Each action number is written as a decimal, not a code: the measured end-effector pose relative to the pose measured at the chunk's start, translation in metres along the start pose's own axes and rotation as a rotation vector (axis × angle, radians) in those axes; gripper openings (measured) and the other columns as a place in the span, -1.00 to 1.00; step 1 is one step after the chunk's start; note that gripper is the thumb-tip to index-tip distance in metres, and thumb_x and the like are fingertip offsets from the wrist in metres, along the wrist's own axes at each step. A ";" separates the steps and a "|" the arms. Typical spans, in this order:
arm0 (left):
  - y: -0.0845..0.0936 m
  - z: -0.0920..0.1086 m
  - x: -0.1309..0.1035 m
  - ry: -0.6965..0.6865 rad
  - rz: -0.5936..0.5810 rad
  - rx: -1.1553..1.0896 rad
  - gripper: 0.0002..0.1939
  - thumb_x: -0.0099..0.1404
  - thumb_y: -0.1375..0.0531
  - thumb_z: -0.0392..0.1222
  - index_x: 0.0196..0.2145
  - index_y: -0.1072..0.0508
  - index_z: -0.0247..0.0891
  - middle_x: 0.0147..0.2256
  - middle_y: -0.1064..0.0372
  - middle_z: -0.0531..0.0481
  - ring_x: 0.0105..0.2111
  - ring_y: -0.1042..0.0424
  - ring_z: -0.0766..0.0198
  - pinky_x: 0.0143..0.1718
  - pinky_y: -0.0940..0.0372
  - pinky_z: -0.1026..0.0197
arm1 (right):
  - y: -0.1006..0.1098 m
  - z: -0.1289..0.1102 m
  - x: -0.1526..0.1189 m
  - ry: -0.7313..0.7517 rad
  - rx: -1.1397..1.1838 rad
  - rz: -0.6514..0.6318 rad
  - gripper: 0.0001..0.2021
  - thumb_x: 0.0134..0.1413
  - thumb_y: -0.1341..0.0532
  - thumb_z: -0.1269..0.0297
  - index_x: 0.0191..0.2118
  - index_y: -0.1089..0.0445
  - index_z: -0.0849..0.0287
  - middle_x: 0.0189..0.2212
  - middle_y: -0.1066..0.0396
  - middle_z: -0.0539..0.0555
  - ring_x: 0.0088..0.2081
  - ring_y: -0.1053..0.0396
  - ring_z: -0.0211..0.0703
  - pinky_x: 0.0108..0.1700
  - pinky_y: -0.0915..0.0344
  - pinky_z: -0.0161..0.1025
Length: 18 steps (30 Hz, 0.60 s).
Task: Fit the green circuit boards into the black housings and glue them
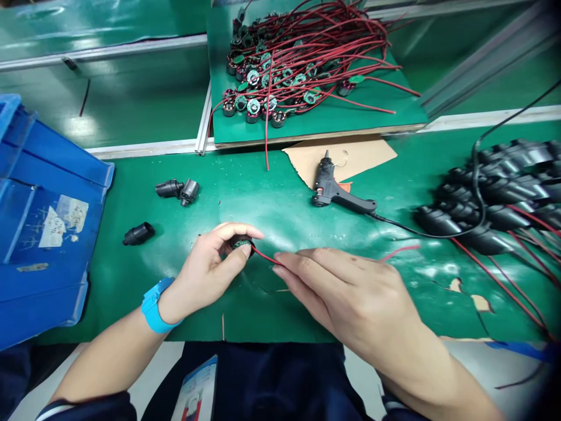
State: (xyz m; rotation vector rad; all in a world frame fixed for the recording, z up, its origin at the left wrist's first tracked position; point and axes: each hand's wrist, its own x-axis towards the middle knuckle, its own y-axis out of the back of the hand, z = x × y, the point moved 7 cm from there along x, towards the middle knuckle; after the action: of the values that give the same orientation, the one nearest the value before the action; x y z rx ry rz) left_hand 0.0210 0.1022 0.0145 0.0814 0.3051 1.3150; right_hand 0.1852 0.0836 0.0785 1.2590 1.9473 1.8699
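On the green surface [114, 307], the left hand [210, 266] grips a motor [242, 241]; at its four o'clock the right hand [350, 289] pinches the red wire [265, 256]. A bin [65, 280] sits at nine, a glue gun [335, 192] at two, farther motors [253, 107] at twelve.

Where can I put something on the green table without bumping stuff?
Bare green tabletop shows beyond the left hand, between the black plastic fittings and black glue gun. More lies between the blue plastic bin and left forearm. Crowded: the right, with piled black plastic parts, and the raised green board heaped with red wires.
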 end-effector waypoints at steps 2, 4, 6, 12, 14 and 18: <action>-0.004 -0.005 0.001 0.077 -0.041 -0.107 -0.74 0.44 -0.17 -0.18 0.04 -0.53 -0.13 -0.17 -0.51 0.02 -0.44 -0.28 0.40 -0.37 -0.26 0.29 | 0.002 -0.002 0.000 -0.028 -0.082 -0.021 -0.76 0.36 -0.24 0.24 0.01 -0.49 0.28 -0.41 -0.49 -0.01 -0.46 -0.41 -0.26 -0.40 -0.28 -0.21; -0.009 -0.007 0.000 0.117 -0.110 -0.232 -0.65 0.41 -0.24 -0.07 0.12 -0.51 -0.11 -0.18 -0.51 0.02 -0.44 -0.29 0.41 -0.36 -0.28 0.30 | 0.004 -0.003 0.000 -0.054 -0.164 -0.039 -0.65 0.35 -0.25 0.18 0.12 -0.44 0.29 -0.39 -0.50 0.00 -0.46 -0.41 -0.23 -0.42 -0.26 -0.18; -0.015 -0.006 -0.001 0.105 -0.176 -0.373 -0.50 0.39 -0.24 0.14 0.18 -0.48 -0.10 -0.15 -0.52 -0.02 -0.40 -0.34 0.38 -0.33 -0.32 0.29 | 0.007 -0.006 0.000 -0.071 -0.223 -0.040 -0.63 0.33 -0.27 0.19 0.15 -0.43 0.28 -0.36 -0.52 0.00 -0.46 -0.41 -0.22 -0.43 -0.26 -0.17; -0.026 -0.009 -0.011 0.112 -0.235 -0.575 -0.04 0.30 0.21 0.57 0.21 -0.49 -0.17 -0.07 -0.54 -0.18 -0.33 -0.42 0.22 -0.18 -0.41 0.13 | 0.011 -0.019 0.001 -0.091 -0.272 -0.013 -0.66 0.35 -0.20 0.31 0.18 -0.43 0.21 -0.09 -0.59 0.09 -0.34 -0.46 -0.17 -0.38 -0.33 -0.17; -0.033 -0.009 -0.017 0.110 -0.298 -0.520 -0.05 0.30 0.23 0.57 0.25 -0.45 -0.10 0.08 -0.48 -0.18 -0.23 -0.47 0.14 -0.12 -0.42 0.07 | 0.007 -0.029 -0.001 -0.056 -0.262 -0.042 -0.65 0.33 -0.16 0.39 0.17 -0.45 0.19 -0.03 -0.58 0.11 -0.31 -0.47 -0.14 -0.39 -0.35 -0.17; -0.033 -0.013 -0.021 0.075 -0.377 -0.225 -0.08 0.31 0.32 0.55 0.40 -0.17 0.08 0.30 -0.28 -0.14 -0.07 -0.52 -0.05 -0.05 -0.45 -0.11 | 0.015 -0.033 -0.013 -0.038 -0.308 -0.099 -0.70 0.33 -0.11 0.43 0.05 -0.52 0.25 -0.07 -0.59 0.11 -0.26 -0.48 -0.12 -0.41 -0.36 -0.20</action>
State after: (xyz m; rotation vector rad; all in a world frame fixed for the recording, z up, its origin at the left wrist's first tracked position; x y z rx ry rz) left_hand 0.0440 0.0723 -0.0017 -0.2075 0.2214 0.9707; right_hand 0.1791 0.0483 0.0927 1.0777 1.5936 1.9840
